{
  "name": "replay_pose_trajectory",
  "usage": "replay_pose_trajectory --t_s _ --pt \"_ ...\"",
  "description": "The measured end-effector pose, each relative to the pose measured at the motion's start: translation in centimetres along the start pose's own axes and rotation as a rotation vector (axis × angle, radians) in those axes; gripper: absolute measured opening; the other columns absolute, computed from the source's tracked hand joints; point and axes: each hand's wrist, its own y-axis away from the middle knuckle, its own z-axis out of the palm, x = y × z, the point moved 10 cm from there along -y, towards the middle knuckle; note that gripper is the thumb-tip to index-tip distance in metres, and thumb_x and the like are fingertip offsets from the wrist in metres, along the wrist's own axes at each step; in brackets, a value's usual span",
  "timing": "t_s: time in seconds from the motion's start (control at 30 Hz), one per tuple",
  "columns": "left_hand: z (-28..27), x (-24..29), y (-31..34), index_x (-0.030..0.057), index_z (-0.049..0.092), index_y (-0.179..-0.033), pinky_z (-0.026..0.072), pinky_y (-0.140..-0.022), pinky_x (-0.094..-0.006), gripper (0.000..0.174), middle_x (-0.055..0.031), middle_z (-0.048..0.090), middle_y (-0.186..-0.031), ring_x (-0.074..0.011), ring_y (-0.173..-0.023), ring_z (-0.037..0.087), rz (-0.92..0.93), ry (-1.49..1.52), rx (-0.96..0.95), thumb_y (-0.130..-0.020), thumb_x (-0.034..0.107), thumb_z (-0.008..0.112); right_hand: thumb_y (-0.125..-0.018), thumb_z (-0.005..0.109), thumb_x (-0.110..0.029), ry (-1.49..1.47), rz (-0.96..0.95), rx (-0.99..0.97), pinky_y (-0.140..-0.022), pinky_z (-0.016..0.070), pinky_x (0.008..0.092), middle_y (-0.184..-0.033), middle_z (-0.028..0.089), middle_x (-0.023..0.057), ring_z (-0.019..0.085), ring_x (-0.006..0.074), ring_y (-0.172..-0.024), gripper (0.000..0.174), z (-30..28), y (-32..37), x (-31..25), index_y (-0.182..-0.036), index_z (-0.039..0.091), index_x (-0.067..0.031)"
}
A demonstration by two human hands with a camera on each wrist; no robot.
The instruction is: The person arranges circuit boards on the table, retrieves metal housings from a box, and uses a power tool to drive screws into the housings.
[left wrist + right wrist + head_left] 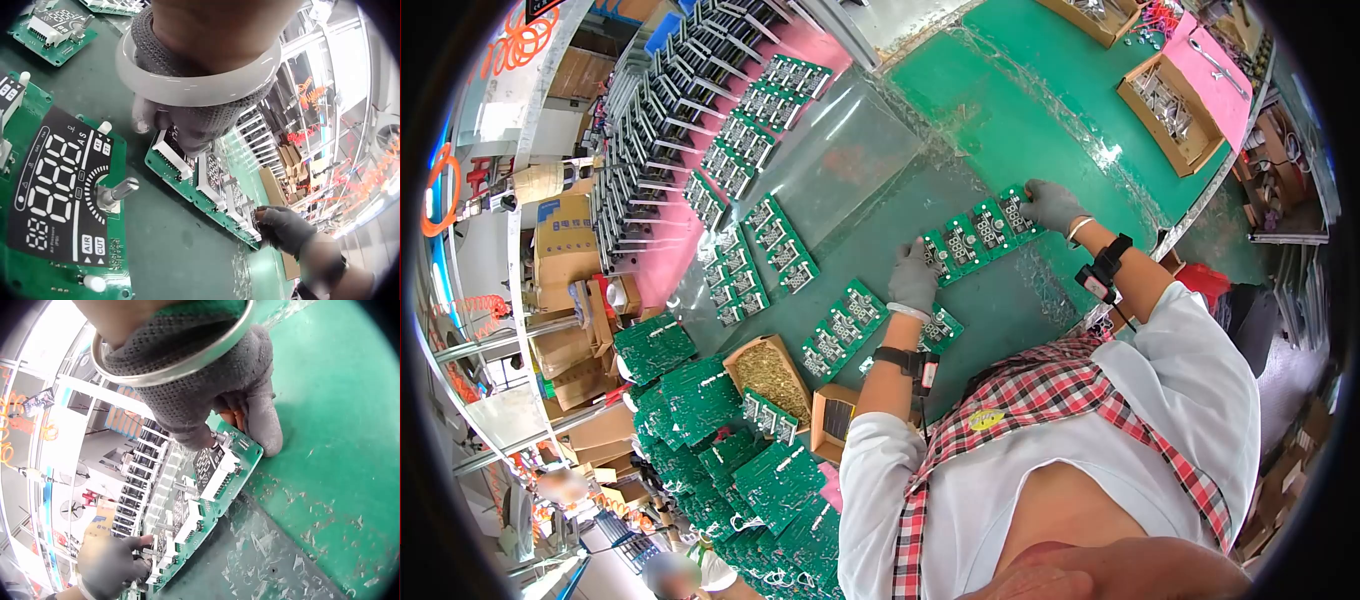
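Observation:
A long green circuit board panel (988, 230) with several black display modules and metal shafts spans between my two gloved hands over the table. My left hand (914, 281), in a grey glove, grips the panel's left end. At the opposite end, my right hand (1055, 206), also gloved, pinches the corner between thumb and fingers; the right wrist view shows the fingers at the board's edge (251, 454). Beside my left wrist lies another board panel (845, 328) with matching displays. A display board (65, 187) fills the left side of the left wrist view.
More board panels (780, 243) lie at the table's left. Black-and-silver parts (655, 130) line a pink sheet. Stacked green boards (690, 400) stand near a box of brass-coloured bits (767, 375). A cardboard box of metal parts (1170, 115) sits at far right beside a wrench (1218, 68).

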Motion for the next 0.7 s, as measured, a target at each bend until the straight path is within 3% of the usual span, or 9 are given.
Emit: replay_pose_trajectory --t_s 0.3,0.7 --pt "0.4 0.1 -0.5 0.01 0.053 -0.114 0.0449 -0.08 -0.0376 0.049 -0.0107 0.047 -0.115 -0.0286 -0.095 0.055 -0.028 -0.015 -0.167 -0.07 0.025 0.068 -0.071 0.057 -0.028 -0.014 0.005 -0.04 -0.077 0.0449 0.0371 -0.093 0.06 0.0181 0.058 0.0318 -0.088 0.04 0.1 0.1 -0.3 -0.101 0.055 -0.0013" --pt "0.8 0.1 0.2 0.0092 0.053 -0.115 0.0446 -0.078 -0.0382 0.047 -0.009 0.049 -0.113 -0.0283 -0.093 0.055 0.055 -0.029 -0.088 -0.073 0.025 0.066 -0.073 0.057 -0.028 0.018 0.042 -0.032 -0.079 0.0448 0.0368 -0.096 0.06 0.0165 0.058 0.0313 -0.09 0.041 -0.3 0.6 -0.5 -0.105 0.055 -0.0028"
